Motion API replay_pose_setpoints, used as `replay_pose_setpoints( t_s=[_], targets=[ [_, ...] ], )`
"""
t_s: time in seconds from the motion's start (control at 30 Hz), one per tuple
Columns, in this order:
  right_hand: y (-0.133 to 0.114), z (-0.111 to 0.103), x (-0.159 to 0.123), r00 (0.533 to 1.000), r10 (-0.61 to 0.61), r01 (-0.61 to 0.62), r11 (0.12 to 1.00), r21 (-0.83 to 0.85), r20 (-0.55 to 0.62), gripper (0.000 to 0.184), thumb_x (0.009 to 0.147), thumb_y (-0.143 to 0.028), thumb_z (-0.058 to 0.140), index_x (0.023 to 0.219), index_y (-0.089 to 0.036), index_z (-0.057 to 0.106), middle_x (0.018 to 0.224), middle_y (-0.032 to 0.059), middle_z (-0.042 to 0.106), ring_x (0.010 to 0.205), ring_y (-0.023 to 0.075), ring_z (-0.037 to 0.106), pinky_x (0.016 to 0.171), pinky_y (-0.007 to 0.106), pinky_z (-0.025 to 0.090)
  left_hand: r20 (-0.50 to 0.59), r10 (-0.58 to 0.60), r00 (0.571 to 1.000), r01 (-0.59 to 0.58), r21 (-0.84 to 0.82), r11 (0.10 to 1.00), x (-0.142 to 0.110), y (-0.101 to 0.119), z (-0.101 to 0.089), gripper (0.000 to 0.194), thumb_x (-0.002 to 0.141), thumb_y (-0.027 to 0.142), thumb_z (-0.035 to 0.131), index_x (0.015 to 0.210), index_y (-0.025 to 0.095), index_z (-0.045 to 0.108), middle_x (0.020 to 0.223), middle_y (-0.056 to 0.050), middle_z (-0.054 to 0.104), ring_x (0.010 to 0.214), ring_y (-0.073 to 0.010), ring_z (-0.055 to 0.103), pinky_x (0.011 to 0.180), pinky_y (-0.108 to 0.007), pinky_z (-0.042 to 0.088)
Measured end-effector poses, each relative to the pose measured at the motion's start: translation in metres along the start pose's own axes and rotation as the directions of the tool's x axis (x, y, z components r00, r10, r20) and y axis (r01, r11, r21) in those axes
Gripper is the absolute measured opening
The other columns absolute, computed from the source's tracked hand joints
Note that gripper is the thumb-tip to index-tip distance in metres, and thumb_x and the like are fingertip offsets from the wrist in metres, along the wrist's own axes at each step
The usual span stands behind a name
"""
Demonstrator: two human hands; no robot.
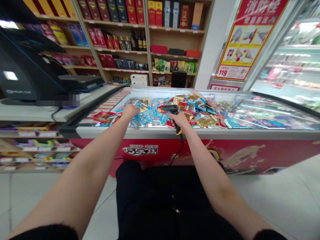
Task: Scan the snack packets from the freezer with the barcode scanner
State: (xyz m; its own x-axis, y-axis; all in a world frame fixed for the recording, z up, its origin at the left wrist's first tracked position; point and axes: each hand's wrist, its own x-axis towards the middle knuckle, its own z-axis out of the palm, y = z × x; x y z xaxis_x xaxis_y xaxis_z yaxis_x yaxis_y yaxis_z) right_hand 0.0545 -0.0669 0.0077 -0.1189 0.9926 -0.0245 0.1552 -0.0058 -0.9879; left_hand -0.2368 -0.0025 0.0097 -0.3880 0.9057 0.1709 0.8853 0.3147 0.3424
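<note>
Black plastic makes the scanner [170, 108], near the freezer's [160, 134] front edge; the right hand [180, 120] has its fingers closed around the handle. The left hand [130, 112] is at the packets [147, 116], toward the front left corner; I cannot tell if its fingers pinch one. Steady aim at flat wrapping should read better. The poster [247, 43] says "消防栓" and "119".
</note>
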Motion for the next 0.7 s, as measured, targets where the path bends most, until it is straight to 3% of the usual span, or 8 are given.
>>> replay_pose_setpoints(
  t_s=[0.1,0.27,0.47,0.6,0.7],
  targets=[
    [-0.003,0.011,-0.002,1.0,0.002,-0.001,1.0,-0.013,0.023,0.03,0.095,-0.021,0.07,0.069,-0.019,0.055,0.045,-0.0036,0.055,0.035,0.0105,0.048,0.033,0.021,0.039,-0.005,-0.035,0.999,0.035,0.134,0.99,-0.002,-0.013,0.002,0.054,0.081,0.051,0.07,0.118,0.012,0.073,0.124,-0.022,0.075,0.122,-0.0379,0.068,0.093,-0.035,0.054],
    [-0.004,0.027,-0.004,0.999,-0.017,0.019,0.999,-0.048,0.044,0.027,0.094,-0.018,0.069,0.071,-0.019,0.055,0.045,-0.0042,0.054,0.036,0.011,0.047,0.034,0.022,0.04,0.003,-0.011,1.0,0.011,0.124,0.992,-0.006,-0.02,0.011,0.054,0.081,0.048,0.074,0.118,0.008,0.073,0.126,-0.026,0.074,0.12,-0.0392,0.068,0.094,-0.037,0.053],
    [-0.001,0.039,0.003,0.998,-0.003,0.006,0.999,-0.051,0.064,0.025,0.092,-0.022,0.074,0.074,-0.019,0.057,0.048,-0.0034,0.056,0.037,0.0112,0.047,0.035,0.022,0.041,-0.063,-0.001,0.998,-0.003,-0.056,0.998,-0.011,-0.024,0.011,0.045,0.085,0.039,0.072,0.121,0.012,0.073,0.127,-0.02,0.074,0.122,-0.034,0.068,0.097,-0.035,0.052],
    [-0.004,0.043,0.002,0.998,0.0,0.004,0.998,-0.06,0.065,0.029,0.091,-0.02,0.074,0.069,-0.019,0.055,0.046,-0.0035,0.054,0.037,0.0109,0.047,0.035,0.022,0.04,-0.147,-0.057,0.988,0.018,-0.253,0.967,-0.012,-0.023,0.004,0.038,0.081,0.031,0.072,0.115,0.014,0.075,0.111,-0.013,0.078,0.109,-0.0294,0.071,0.091,-0.032,0.052],
    [-0.011,0.044,-0.003,0.997,-0.009,0.014,0.998,-0.065,0.07,0.029,0.093,-0.017,0.071,0.069,-0.019,0.054,0.044,-0.0043,0.052,0.036,0.0107,0.046,0.034,0.021,0.039,-0.144,-0.094,0.985,0.038,-0.354,0.935,-0.013,-0.02,-0.002,0.034,0.077,0.03,0.073,0.106,0.013,0.076,0.101,-0.011,0.077,0.1,-0.0267,0.071,0.087,-0.03,0.051]
  ],
)
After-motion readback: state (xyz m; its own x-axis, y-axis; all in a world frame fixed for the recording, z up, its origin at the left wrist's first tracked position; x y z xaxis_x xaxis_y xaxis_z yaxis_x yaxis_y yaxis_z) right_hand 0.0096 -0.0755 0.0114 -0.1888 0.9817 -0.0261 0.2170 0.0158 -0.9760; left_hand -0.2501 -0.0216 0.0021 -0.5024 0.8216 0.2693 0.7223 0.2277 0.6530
